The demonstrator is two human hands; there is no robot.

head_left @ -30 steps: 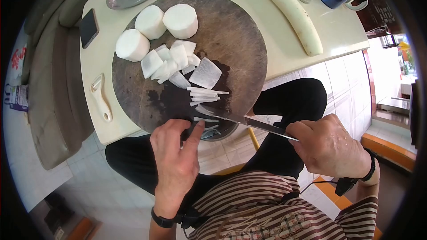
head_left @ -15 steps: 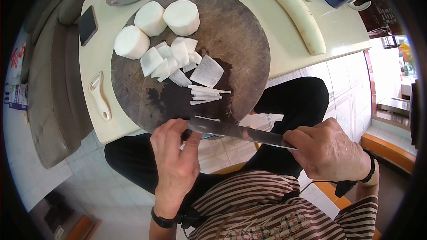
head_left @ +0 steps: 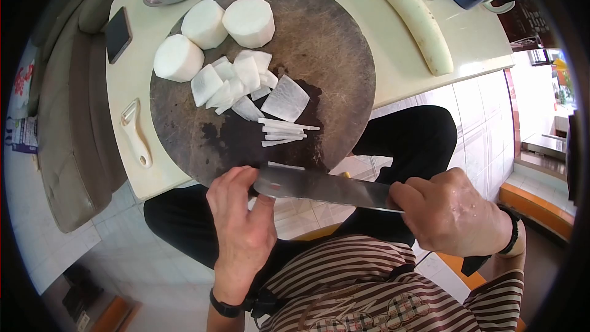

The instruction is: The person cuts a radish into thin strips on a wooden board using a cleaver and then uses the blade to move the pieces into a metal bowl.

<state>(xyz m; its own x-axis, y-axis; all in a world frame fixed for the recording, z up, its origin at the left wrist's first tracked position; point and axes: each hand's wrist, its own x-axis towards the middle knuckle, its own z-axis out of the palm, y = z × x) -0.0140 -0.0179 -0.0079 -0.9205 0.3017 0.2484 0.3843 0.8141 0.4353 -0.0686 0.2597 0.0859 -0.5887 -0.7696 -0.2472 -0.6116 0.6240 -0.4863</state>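
Radish strips (head_left: pixel 283 128) beside slices (head_left: pixel 286 98) on board (head_left: pixel 326 43), knife (head_left: pixel 332 188) held in right hand (head_left: pixel 452 214), left hand (head_left: pixel 243 227) at blade tip (head_left: pixel 264 181), grip unclear.

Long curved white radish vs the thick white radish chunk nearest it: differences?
The long white radish is slender and slightly curved; the thick white chunk is short and drum-like. The radish shows brownish marks, the chunk looks clean white. The radish lies on the cream tabletop, the chunk sits on the round brown board. Neither is held.
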